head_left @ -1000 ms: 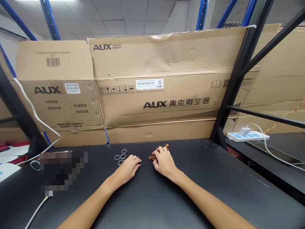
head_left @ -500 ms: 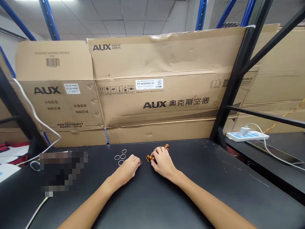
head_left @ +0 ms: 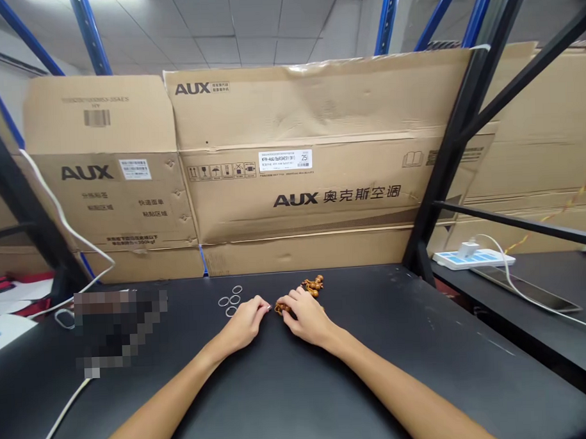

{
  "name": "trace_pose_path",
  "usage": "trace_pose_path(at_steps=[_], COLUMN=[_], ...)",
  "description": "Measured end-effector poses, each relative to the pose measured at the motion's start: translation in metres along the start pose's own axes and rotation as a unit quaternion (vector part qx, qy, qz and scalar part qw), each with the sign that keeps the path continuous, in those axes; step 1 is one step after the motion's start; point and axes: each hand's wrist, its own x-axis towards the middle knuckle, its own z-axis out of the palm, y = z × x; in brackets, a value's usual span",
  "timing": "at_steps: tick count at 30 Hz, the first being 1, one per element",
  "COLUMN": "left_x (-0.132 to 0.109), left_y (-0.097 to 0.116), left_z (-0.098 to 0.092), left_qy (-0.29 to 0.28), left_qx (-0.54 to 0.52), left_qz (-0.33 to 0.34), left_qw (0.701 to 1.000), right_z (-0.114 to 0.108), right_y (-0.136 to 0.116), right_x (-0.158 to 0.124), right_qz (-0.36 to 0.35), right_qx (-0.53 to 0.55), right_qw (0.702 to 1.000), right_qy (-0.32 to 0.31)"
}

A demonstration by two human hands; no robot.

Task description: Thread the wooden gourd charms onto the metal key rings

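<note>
On the black table (head_left: 299, 386) my two hands meet near the far middle. My right hand (head_left: 306, 318) is closed, its fingertips pinching a small brown charm (head_left: 279, 307). More brown charms (head_left: 314, 285) lie in a little pile just beyond that hand. My left hand (head_left: 245, 322) is curled with thumb and finger pinched together beside the charm; what it pinches is too small to make out. Several metal key rings (head_left: 231, 300) lie on the table just left of my left hand.
Large AUX cardboard boxes (head_left: 300, 155) stand against the table's far edge. Black rack posts (head_left: 456, 137) rise at the right. A white power strip (head_left: 472, 259) with a cable lies on the neighbouring table. A white cable (head_left: 64, 410) runs along the left side.
My right hand has slid left and toward me with one charm, leaving the charm pile uncovered. My left hand has stayed almost still, and the two hands have come closer together.
</note>
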Motion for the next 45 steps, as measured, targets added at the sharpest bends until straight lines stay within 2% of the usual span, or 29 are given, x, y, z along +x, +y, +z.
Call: trace_pose_path(at_steps=[12,22,29,38,45], left_x=[-0.001,-0.003,-0.002,-0.002,-0.002], left_y=[0.003,0.01,0.006,0.006,0.007], left_z=[0.0,-0.004,-0.002,-0.003,-0.004], left_qy=[-0.01,-0.017,-0.029,-0.039,-0.041], left_qx=[0.0,-0.018,-0.042,-0.056,-0.058], left_qz=[-0.005,-0.023,-0.04,-0.038,-0.021], left_qw=[1.0,0.999,0.998,0.997,0.997], right_z=[0.009,0.01,0.014,0.013,0.013], right_y=[0.002,0.002,0.004,0.003,0.003], right_x=[0.0,0.001,0.0,0.001,0.001], right_qz=[0.0,0.023,0.027,0.031,-0.003], right_qx=[0.136,0.14,0.142,0.138,0.129], right_qw=[0.989,0.988,0.986,0.988,0.991], right_qy=[0.056,0.066,0.082,0.069,0.046])
